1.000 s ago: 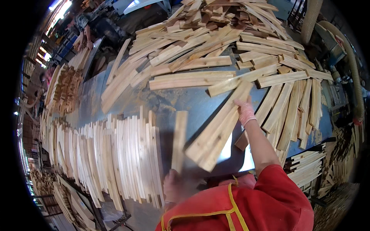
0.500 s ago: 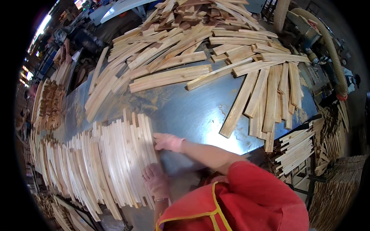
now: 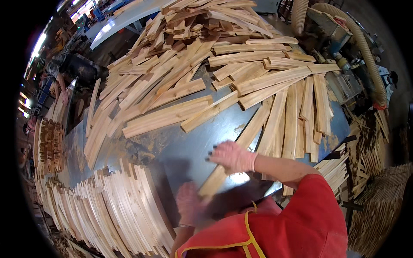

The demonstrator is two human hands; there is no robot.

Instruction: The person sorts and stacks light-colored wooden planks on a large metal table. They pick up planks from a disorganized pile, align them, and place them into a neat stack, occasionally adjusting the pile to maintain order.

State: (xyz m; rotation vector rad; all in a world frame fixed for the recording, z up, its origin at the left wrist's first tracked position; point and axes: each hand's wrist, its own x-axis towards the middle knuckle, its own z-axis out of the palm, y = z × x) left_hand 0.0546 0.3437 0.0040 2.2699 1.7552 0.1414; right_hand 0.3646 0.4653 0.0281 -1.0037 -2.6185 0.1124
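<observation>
My hands have left the row (image 3: 148,195); a slat (image 3: 215,180) now slants across the bench (image 3: 176,144) under my right hand (image 3: 232,157), near end by my blurred left hand (image 3: 189,204): seemingly a fresh piece. Whether either hand grips, I cannot tell.

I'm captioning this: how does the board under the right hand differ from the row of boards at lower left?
The board under the right hand is single; the row packs many boards side by side. The board's far end slants right in the picture, the row's left. The board looks yellower, the row paler. Both are wooden.
</observation>
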